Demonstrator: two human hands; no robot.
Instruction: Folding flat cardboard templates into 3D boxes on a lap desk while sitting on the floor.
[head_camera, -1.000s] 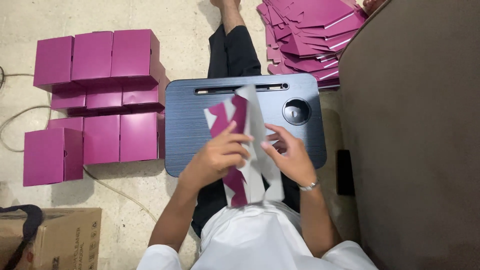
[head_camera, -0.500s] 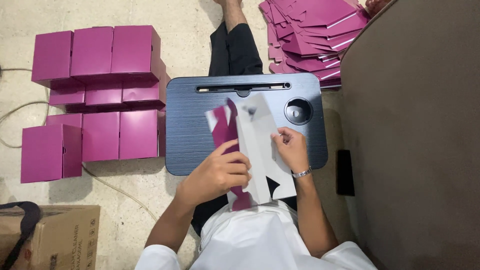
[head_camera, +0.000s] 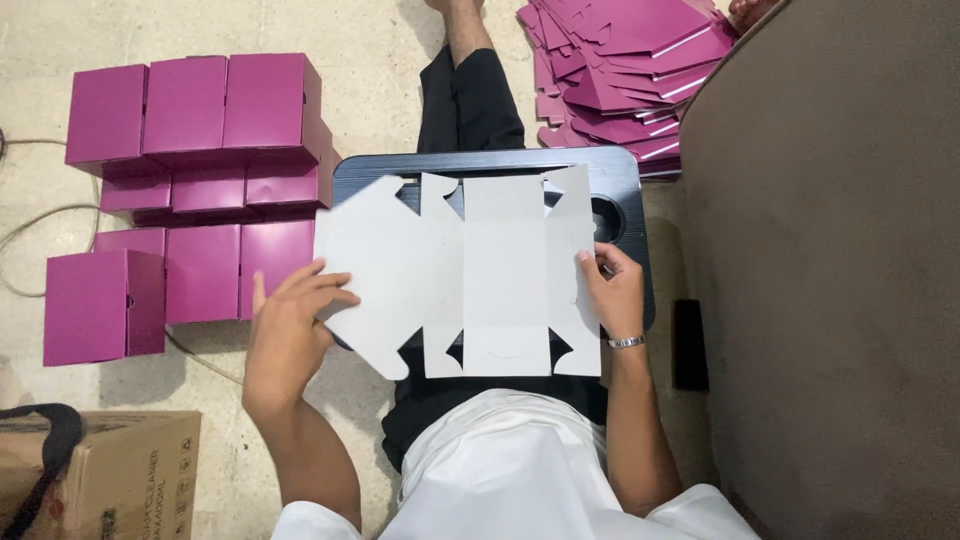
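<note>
A flat, unfolded box blank (head_camera: 470, 275) lies spread out with its white inner side up, over a dark lap desk (head_camera: 620, 180) on my legs. My left hand (head_camera: 290, 330) holds the blank's left flap by its edge, fingers on top. My right hand (head_camera: 612, 290), a bracelet at its wrist, grips the right edge panel. The blank shows several creased panels and cut tabs.
Assembled magenta boxes (head_camera: 190, 105) stand in rows on the floor at my left. A heap of flat magenta blanks (head_camera: 625, 70) lies at the upper right. A brown cardboard carton (head_camera: 110, 480) sits at lower left, a grey sofa (head_camera: 840, 280) to the right, and a dark phone (head_camera: 690, 345) by it.
The blank was folded and held upright between both hands; now it is opened out flat, white side up, with my hands spread to its left and right edges.
</note>
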